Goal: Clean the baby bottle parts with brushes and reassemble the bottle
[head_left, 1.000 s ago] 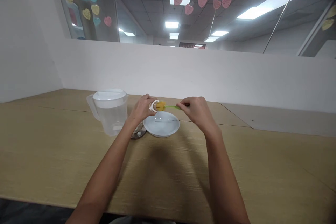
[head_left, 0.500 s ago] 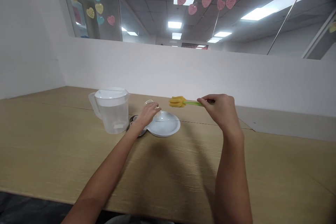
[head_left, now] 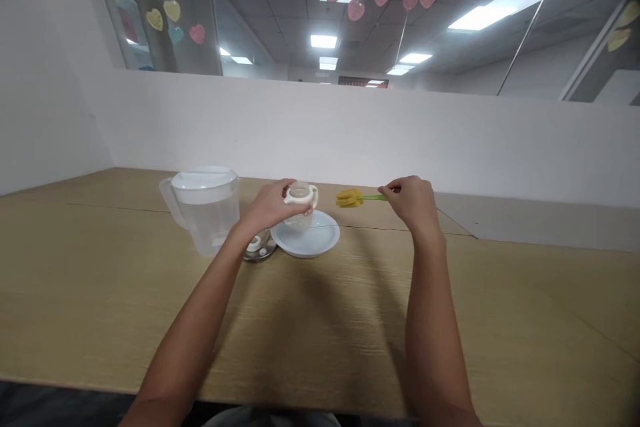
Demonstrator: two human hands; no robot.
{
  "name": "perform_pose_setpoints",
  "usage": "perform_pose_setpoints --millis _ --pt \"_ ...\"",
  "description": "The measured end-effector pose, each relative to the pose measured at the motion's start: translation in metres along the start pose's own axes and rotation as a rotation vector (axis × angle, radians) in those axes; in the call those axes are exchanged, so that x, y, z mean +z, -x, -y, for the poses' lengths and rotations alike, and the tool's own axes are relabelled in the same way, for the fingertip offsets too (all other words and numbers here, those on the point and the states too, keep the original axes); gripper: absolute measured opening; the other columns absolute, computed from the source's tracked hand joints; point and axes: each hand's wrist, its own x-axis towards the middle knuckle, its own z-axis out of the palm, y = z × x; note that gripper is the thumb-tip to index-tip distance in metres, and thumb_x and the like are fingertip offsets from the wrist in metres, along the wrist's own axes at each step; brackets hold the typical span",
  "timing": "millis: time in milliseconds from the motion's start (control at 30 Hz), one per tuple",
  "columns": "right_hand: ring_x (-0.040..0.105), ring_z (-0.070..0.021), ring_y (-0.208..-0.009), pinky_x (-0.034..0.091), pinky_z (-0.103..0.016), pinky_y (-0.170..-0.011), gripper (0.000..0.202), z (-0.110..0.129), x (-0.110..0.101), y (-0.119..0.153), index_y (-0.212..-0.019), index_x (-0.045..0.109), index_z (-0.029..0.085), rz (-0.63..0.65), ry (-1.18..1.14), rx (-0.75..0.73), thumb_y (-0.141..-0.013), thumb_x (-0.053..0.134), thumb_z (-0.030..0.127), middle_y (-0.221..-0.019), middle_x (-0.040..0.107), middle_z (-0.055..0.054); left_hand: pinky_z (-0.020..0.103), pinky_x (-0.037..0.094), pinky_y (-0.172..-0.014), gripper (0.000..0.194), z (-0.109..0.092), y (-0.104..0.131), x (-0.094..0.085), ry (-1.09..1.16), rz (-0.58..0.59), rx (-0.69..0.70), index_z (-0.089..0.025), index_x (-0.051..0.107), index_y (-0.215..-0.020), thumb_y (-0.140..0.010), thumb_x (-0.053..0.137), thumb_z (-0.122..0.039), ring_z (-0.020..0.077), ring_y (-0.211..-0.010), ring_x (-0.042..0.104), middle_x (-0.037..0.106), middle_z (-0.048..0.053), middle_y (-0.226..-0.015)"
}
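A clear bottle with cream handles is gripped by my left hand, its open mouth facing up, over a white bowl. In my right hand is the green handle of a brush with a yellow sponge head. The sponge points left toward the bottle, with a gap between them. Beside the bowl, partly behind my left wrist, a round metal dish holds a cream ring and other small parts.
A clear plastic pitcher with a white lid stands left of the dish on the wooden table. Behind the table rises a white wall, with a window bearing heart-shaped notes above it.
My left hand has closed on the bottle and raised it upright over the bowl. The brush in my right hand remains level, slightly farther right relative to the bowl. The camera view has shifted a little.
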Motion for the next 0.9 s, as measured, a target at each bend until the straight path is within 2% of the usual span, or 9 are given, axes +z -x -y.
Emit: perform_pose_setpoints --millis 100,233,333,433,600,733,800,900 --pt "0.056 -0.0178 -0.064 0.037 -0.027 -0.057 0.017 -0.008 0.009 -0.005 -0.072 0.069 0.015 0.037 0.042 0.039 -0.075 0.056 0.025 -0.069 0.067 -0.007 0.029 0.043 -0.083 0.077 -0.02 0.009 0.008 0.061 0.171 0.017 -0.018 0.042 -0.129 -0.063 0.061 -0.053 0.0248 -0.103 0.054 0.056 0.008 -0.12" --pt "0.06 -0.0207 -0.077 0.04 -0.027 -0.064 0.02 -0.02 0.034 -0.015 -0.081 0.069 0.014 0.189 0.175 0.108 -0.078 0.053 0.026 -0.081 0.068 -0.01 0.028 0.042 -0.084 0.084 -0.036 0.017 0.037 0.052 0.506 0.168 -0.024 0.029 -0.136 -0.062 0.064 -0.044 0.0238 -0.106 0.052 0.054 0.005 -0.122" --pt "0.06 -0.0251 -0.09 0.042 -0.03 -0.071 0.024 -0.03 0.061 -0.019 -0.09 0.067 0.009 0.288 0.253 0.16 -0.081 0.049 0.023 -0.094 0.065 -0.018 0.03 0.038 -0.088 0.075 -0.038 0.018 0.057 -0.046 0.655 0.286 -0.023 0.039 -0.13 -0.063 0.065 -0.042 0.0247 -0.107 0.05 0.055 0.006 -0.119" --pt "0.062 -0.0241 -0.088 0.044 -0.029 -0.072 0.024 -0.038 0.084 -0.019 -0.093 0.066 0.008 0.416 0.225 0.164 -0.079 0.051 0.019 -0.094 0.065 -0.019 0.03 0.038 -0.087 0.064 -0.035 0.017 0.069 -0.094 0.745 0.354 -0.021 0.048 -0.121 -0.064 0.065 -0.045 0.024 -0.103 0.052 0.057 0.008 -0.112" --pt "0.062 -0.0147 -0.056 0.047 -0.022 -0.055 0.03 -0.049 0.103 -0.014 -0.099 0.064 0.012 0.775 0.1 0.173 -0.069 0.061 0.015 -0.068 0.066 -0.008 0.029 0.039 -0.083 0.069 -0.028 0.014 0.074 -0.053 0.808 0.317 -0.021 0.046 -0.12 -0.06 0.067 -0.046 0.0233 -0.102 0.052 0.055 0.007 -0.117" --pt "0.06 -0.0151 -0.053 0.049 -0.023 -0.052 0.025 -0.052 0.117 -0.007 -0.089 0.066 0.009 0.986 0.082 0.206 -0.064 0.065 0.012 -0.06 0.063 -0.006 0.027 0.04 -0.068 0.038 -0.026 0.013 0.076 -0.01 0.909 0.321 -0.018 0.059 -0.09 -0.064 0.064 -0.045 0.0194 -0.079 0.056 0.062 0.002 -0.086" --pt "0.06 -0.016 -0.052 0.05 -0.025 -0.052 0.018 -0.052 0.125 -0.002 -0.081 0.066 0.007 1.067 0.084 0.217 -0.064 0.065 0.012 -0.055 0.061 -0.005 0.026 0.04 -0.064 0.031 -0.025 0.012 0.077 -0.007 0.948 0.307 -0.017 0.06 -0.081 -0.065 0.063 -0.043 0.0178 -0.073 0.056 0.061 0.0 -0.076" --pt "0.06 -0.0157 -0.052 0.051 -0.025 -0.055 0.013 -0.05 0.136 0.004 -0.076 0.065 0.006 1.147 0.075 0.219 -0.065 0.065 0.013 -0.053 0.059 -0.004 0.026 0.041 -0.067 0.037 -0.022 0.012 0.076 -0.029 0.925 0.279 -0.018 0.059 -0.091 -0.062 0.065 -0.041 0.0189 -0.079 0.056 0.063 0.001 -0.086"
